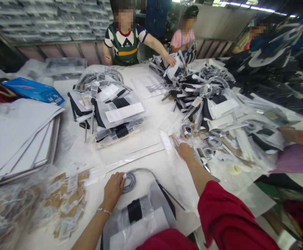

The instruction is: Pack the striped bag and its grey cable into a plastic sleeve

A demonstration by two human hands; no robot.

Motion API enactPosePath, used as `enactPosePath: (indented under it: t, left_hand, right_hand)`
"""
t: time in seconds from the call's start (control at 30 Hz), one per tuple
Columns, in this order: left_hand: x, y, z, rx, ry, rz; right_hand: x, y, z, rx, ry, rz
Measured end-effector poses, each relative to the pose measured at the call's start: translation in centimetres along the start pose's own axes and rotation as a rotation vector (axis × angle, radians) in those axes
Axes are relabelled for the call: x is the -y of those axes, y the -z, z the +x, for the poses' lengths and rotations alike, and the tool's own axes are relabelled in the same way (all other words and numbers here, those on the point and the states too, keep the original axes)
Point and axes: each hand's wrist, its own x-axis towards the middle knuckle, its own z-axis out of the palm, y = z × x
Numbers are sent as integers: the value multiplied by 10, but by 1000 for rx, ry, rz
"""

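Note:
My left hand (113, 189) is closed on a small grey coiled strap (129, 181) that lies at the top of a grey and black folded item (141, 211) on the white table. My right hand (185, 151), in a red sleeve, reaches forward to the near edge of a heap of grey coils and brown paper strips (210, 141). Its fingers curl down out of sight, beside a clear plastic bag (177, 166). Whether it holds anything is hidden.
Stacked white cardboard sheets (18, 139) lie left, a blue box (34, 90) behind them. Bagged black-and-white items (115, 111) pile in the middle and at right (200, 93). Paper tags (65, 198) litter the near left. Three other people work across the table; another's arm (299, 137) enters right.

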Motion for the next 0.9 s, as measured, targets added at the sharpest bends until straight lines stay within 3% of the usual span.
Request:
enactPosePath:
  t: [0.3,0.6,0.77,0.9]
  left_hand:
    - [0,2,0,-4,6,2]
    - [-1,-1,0,39,46,11]
    - [2,11,3,110,34,-54]
    - [-12,35,3,12,45,-209]
  right_hand:
    - [-5,3,11,35,-7,-1]
    - [-4,15,-11,-61,-51,78]
    - [-19,39,-47,-114,-10,241]
    - [-17,36,-106,-116,83,781]
